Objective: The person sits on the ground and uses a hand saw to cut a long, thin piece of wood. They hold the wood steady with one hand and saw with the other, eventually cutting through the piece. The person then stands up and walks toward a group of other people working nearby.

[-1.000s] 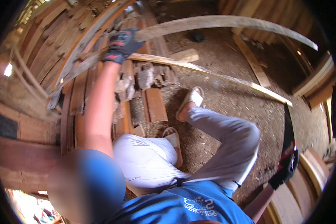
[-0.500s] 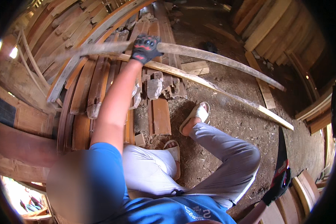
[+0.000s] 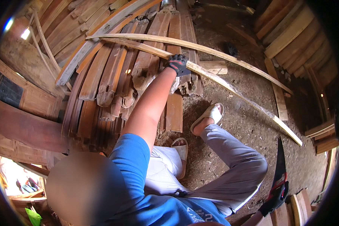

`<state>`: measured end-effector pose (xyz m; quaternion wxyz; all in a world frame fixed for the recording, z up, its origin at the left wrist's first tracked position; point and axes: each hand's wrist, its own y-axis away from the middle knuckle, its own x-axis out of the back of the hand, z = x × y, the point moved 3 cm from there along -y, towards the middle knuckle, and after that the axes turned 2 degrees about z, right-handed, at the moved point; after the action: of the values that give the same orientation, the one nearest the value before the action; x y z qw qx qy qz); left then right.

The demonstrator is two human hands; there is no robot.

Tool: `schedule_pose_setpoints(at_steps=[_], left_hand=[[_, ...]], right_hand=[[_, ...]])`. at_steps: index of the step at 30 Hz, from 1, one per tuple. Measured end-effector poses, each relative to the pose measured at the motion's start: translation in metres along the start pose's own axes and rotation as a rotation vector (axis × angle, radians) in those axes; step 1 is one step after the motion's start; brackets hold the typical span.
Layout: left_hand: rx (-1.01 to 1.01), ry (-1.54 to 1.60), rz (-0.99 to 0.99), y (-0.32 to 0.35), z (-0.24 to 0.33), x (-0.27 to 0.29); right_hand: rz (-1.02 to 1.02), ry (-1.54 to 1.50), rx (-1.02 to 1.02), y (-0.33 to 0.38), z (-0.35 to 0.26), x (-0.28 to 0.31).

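My left hand (image 3: 177,64), in a black glove with red marks, is closed around the nearer of two long thin wooden strips (image 3: 233,90). That strip slants from the stacked wood down to the right. Beyond it, the second wooden strip (image 3: 214,51) lies across the stack, untouched by either hand. At the lower right my right hand (image 3: 275,199), also gloved, is closed on the red and black handle of a handsaw (image 3: 279,165). The dark saw blade points away from me, its tip short of the nearer strip's right end.
Stacked wooden beams (image 3: 150,49) lie under the strips. A curved pale board (image 3: 83,49) leans across them at left. A short wood block (image 3: 214,67) and a flat plank (image 3: 276,90) lie on the dirt floor. More boards (image 3: 290,34) stand at far right. My sandalled feet are near the stack.
My left hand has let go of the farther strip, which now lies across the stack, and has taken hold of the nearer one. The saw stays in my right hand at the lower right.
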<state>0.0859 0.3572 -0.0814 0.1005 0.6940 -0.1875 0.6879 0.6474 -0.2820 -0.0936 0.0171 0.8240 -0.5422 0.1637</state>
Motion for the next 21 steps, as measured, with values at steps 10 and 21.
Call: schedule_pose_setpoints(at_steps=[10, 21], left_hand=[[0.046, -0.243, 0.121, -0.02, 0.005, -0.056], [-0.099, -0.27, -0.053, 0.016, 0.032, -0.016]], right_hand=[[-0.078, -0.118, -0.078, 0.0, -0.001, -0.018], [-0.146, -0.063, 0.01, 0.004, 0.011, -0.016]])
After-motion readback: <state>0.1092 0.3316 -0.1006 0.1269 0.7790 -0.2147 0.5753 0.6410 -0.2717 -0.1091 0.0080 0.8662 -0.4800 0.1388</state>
